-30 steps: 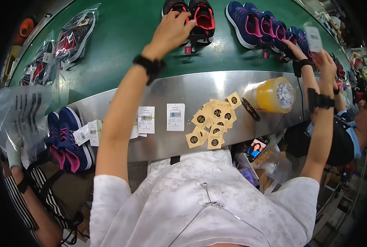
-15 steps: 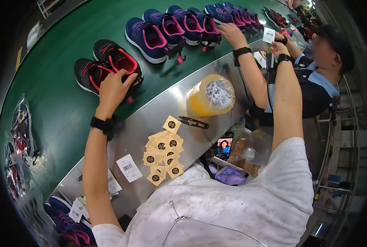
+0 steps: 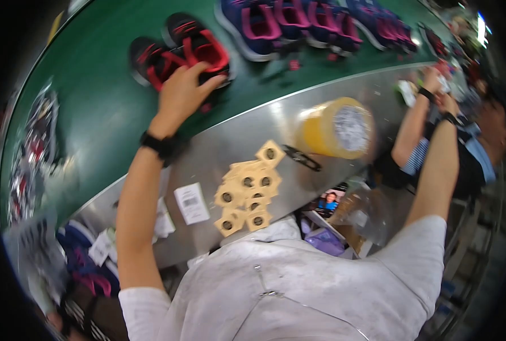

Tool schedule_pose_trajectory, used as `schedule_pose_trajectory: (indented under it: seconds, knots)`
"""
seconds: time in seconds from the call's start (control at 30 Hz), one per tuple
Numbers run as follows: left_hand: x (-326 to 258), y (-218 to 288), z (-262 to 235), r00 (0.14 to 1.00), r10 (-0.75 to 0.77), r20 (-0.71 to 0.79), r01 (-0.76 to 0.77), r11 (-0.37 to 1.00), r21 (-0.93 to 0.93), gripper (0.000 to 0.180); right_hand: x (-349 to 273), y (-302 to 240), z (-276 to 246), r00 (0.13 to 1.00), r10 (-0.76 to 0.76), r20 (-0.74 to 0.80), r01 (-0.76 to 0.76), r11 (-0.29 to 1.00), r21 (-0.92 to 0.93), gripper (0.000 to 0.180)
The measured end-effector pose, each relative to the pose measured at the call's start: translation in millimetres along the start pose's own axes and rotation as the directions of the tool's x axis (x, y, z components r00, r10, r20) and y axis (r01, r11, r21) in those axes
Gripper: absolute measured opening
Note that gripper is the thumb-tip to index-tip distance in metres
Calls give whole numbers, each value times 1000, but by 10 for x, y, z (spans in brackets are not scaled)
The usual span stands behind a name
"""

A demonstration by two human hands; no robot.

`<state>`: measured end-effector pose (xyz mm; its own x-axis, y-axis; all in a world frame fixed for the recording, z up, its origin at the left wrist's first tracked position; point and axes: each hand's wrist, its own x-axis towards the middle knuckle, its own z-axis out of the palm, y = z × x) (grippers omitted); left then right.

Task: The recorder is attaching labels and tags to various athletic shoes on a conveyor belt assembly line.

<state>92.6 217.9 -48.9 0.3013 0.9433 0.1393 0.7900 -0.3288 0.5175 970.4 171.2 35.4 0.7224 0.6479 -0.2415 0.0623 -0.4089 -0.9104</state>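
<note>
My left hand (image 3: 184, 94) rests at the heel of a black sneaker with red lining (image 3: 203, 51), its fingers curled at the collar and its thumb on the heel side. Against it stands the other black-and-red sneaker (image 3: 155, 63), on a green belt (image 3: 105, 119). My right hand (image 3: 449, 105) is stretched far out to the right, below a co-worker's hand (image 3: 433, 80). A white patch, perhaps a tag, shows by my right fingertips. Motion blur hides whether those fingers hold it.
Navy-and-pink sneakers (image 3: 253, 25) line the belt's far side. On the metal ledge (image 3: 207, 162) are square tan stickers (image 3: 247, 182), a white tag (image 3: 191, 203), thread snips (image 3: 303, 158) and a yellow tape roll (image 3: 338, 129). A phone (image 3: 329, 200) lies below the ledge. Bagged shoes (image 3: 34, 153) are at left.
The view has swung, shifting the ledge and its things rightward. My left hand stays at the black-and-red sneakers. The co-worker's raised hand has left the navy sneakers and is now beside my right hand.
</note>
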Motion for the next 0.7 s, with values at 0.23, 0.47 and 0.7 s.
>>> schedule_pose_trajectory:
  seconds: [0.23, 0.47, 0.7]
  knots:
    - [84, 67, -50, 984, -74, 164, 88, 993, -82, 62, -565, -912, 332, 770, -625, -128, 166, 389, -906, 59]
    - [71, -45, -118, 948, -196, 249, 188, 981, 55, 81, -4127, -1354, 2357, 591, -770, 241, 804, 588, -93, 30]
    - [-51, 149, -332, 949, -203, 239, 198, 979, 46, 69, -5790, 275, 3225, 348, -202, 916, 723, 680, -125, 12]
